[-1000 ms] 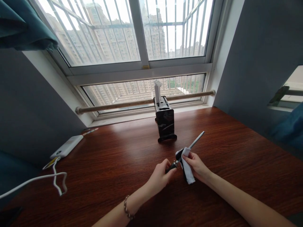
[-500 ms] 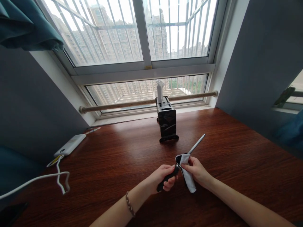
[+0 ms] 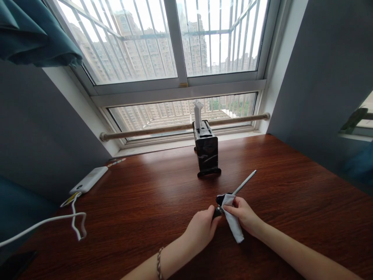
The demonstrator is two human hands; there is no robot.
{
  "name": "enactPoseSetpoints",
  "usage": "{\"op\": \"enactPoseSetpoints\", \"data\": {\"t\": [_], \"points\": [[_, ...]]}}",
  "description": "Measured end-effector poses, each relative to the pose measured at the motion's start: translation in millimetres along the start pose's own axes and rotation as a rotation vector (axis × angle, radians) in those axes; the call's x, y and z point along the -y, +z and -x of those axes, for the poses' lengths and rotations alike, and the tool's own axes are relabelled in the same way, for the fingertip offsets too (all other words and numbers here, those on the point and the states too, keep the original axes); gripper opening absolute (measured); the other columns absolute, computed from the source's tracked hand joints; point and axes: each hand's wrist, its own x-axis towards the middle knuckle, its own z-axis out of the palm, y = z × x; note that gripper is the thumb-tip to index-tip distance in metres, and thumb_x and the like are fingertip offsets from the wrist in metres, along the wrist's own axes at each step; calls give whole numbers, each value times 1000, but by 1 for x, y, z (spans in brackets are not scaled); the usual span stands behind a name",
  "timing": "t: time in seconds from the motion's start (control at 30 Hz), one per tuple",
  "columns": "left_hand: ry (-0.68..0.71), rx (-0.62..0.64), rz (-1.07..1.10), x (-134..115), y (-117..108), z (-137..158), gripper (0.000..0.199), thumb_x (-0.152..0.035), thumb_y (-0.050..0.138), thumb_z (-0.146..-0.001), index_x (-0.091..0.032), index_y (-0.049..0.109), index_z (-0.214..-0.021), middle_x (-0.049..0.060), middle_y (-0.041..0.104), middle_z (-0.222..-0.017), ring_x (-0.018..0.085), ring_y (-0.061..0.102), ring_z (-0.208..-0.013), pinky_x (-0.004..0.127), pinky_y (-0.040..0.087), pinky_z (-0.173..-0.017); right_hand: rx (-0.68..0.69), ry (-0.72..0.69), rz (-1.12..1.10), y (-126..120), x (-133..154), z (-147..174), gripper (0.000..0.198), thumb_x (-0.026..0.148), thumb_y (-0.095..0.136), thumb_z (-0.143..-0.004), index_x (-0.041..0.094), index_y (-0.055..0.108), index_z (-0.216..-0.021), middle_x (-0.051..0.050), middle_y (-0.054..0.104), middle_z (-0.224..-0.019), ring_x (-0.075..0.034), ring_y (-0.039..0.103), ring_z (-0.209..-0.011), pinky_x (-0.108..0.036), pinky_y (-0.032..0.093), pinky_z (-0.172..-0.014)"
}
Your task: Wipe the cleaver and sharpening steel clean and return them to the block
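Note:
My left hand [image 3: 201, 229] is closed around the black handle of a screwdriver [image 3: 244, 182], most of which the hand hides. The long metal shaft points up and to the right, its tip above the table. A white cloth [image 3: 235, 229] with a dark part [image 3: 220, 199] at its upper left is folded over the shaft near the handle. My right hand [image 3: 246, 216] pinches this cloth between thumb and fingers, and the cloth's lower end hangs down. The stretch of shaft under the cloth is hidden.
Beyond the hands, a black tissue box [image 3: 207, 155] with a tissue sticking up stands on the brown wooden table [image 3: 151, 186]. At the left lie a white power bank [image 3: 89, 180] and a white cable [image 3: 43, 225]. A dark flat object [image 3: 17, 264] sits at the lower left corner.
My left hand has turned over on the handle, its back now upward and its fingers out of sight. The shaft and cloth have shifted slightly down and right in view.

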Motion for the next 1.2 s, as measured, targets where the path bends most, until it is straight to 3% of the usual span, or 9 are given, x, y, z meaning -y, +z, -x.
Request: {"op": "enactPoseSetpoints", "data": {"t": [0.07,0.17,0.33,0.47,0.67,0.87,0.97,1.07,1.2], "points": [[-71,82,259,-2,-3,-3,23,-40,44,-85,-19,49,-78,2,56,-65,14,52,-57,25,36,-53,15,3,-9,-2,0,-1,32,33,79,-61,15,68,-86,-3,69,-79,-16,58,-74,-26,42,-71],[-297,381,833,-3,-11,-8,31,-50,45,-83,-20,42,-78,-8,36,-49,6,29,-36,19,20,-37,46,-16,-24,-5,0,-2,30,32,78,-64,16,67,-86,-2,68,-78,-14,57,-72,-25,41,-69],[-482,762,1460,-1,-23,-11,34,-45,49,-83,-13,44,-73,-10,20,-51,-1,8,-38,13,5,-35,95,-76,-2,-8,2,0,27,29,76,-67,17,67,-89,-2,68,-82,-15,57,-77,-25,41,-74],[-429,599,1245,-4,-16,-8,33,-50,48,-82,-18,43,-78,-10,27,-48,2,15,-35,15,9,-33,65,-66,16,-6,3,1,29,31,78,-64,16,67,-87,-3,67,-80,-16,57,-74,-27,42,-71],[-50,50,297,-5,3,1,27,-43,40,-87,-18,51,-82,1,55,-62,12,51,-53,25,35,-51,69,-27,14,-2,4,2,32,32,78,-64,16,68,-89,-3,68,-82,-17,58,-77,-28,42,-73],[12,-17,-228,-4,2,5,19,-25,36,-87,-17,52,-93,13,65,-87,25,62,-76,33,41,-65,36,12,-42,-1,5,-1,29,34,79,-61,16,67,-82,-2,66,-73,-17,58,-72,-27,41,-70],[-15,-48,-255,-6,0,4,18,-27,38,-86,-18,52,-93,12,64,-89,24,61,-79,33,42,-66,5,14,-67,-2,5,-3,30,35,79,-60,16,67,-80,-1,65,-70,-15,56,-68,-26,40,-67],[-44,-60,-42,-6,0,0,26,-40,38,-87,-19,51,-85,8,64,-81,20,60,-74,31,41,-65,7,-23,-58,-5,5,-4,30,35,78,-62,15,66,-81,-2,65,-72,-15,55,-69,-26,40,-67],[-264,253,530,0,2,-10,41,-55,31,-84,-18,46,-75,2,57,-58,12,51,-44,25,38,-44,12,-64,-65,-7,7,-4,30,35,77,-64,16,67,-84,-2,65,-72,-14,53,-66,-25,38,-63]]}}
